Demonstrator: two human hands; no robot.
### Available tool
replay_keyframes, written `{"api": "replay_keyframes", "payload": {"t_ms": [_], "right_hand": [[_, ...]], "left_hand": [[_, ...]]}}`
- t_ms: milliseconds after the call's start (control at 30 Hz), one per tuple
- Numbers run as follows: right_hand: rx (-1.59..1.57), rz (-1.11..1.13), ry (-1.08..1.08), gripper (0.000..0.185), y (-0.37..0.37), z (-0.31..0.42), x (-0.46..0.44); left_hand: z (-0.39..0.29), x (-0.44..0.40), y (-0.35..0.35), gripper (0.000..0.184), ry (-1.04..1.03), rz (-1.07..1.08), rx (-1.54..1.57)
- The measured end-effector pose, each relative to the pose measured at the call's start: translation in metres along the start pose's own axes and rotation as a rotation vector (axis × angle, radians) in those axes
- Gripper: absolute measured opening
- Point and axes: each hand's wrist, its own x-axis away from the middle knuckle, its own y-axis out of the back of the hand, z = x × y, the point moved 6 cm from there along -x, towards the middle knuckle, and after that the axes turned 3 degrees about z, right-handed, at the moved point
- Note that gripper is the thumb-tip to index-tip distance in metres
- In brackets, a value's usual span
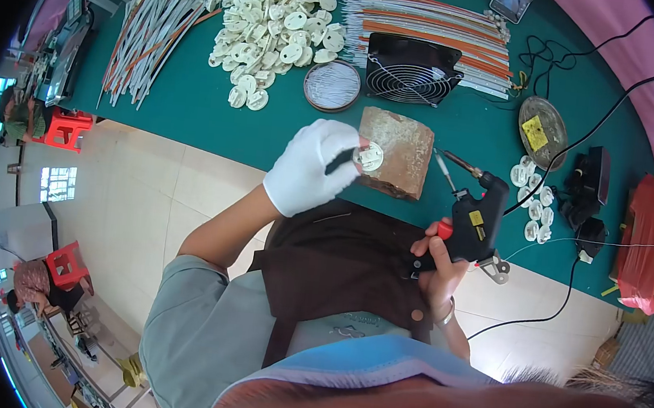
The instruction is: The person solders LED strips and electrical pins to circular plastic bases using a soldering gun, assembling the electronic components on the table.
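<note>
My left hand [307, 164], in a white glove, pinches a small round white plastic disc [371, 158] between thumb and fingers. The disc is at the left part of a rough brown brick [406, 138] on the green table. Bare-skinned, my right hand [441, 275] is wrapped round the handle of a black soldering gun [473, 220] with a red trigger. Its metal tip points up and left, just right of the brick and apart from the disc. A thin wire runs from the gun toward the right.
A black fan [411, 70] stands behind the brick, beside a round dish [307, 96] of thin white pieces. Piled discs [275, 26] and bundled strips [154, 34] lie behind. At right are a metal dish [556, 150] with a yellow sponge, several discs [536, 202] and black cables.
</note>
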Motion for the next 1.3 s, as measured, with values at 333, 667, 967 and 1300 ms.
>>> {"api": "replay_keyframes", "payload": {"t_ms": [333,667,967,1300], "right_hand": [[0.052,0.030,-0.015,0.037,0.002,-0.005,-0.002],[0.067,0.042,-0.033,0.036,0.000,-0.003,-0.002],[-0.009,0.010,-0.052,0.036,-0.003,-0.001,-0.003],[0.030,0.021,-0.055,0.037,0.004,-0.004,-0.003]], "left_hand": [[-0.018,0.000,-0.008,0.032,-0.115,0.005,-0.261],[-0.007,-0.024,-0.008,0.019,-0.162,0.197,-0.155],[-0.023,-0.025,-0.016,0.016,-0.134,0.319,-0.184],[-0.012,-0.039,-0.021,0.019,-0.009,0.450,-0.076]]}}
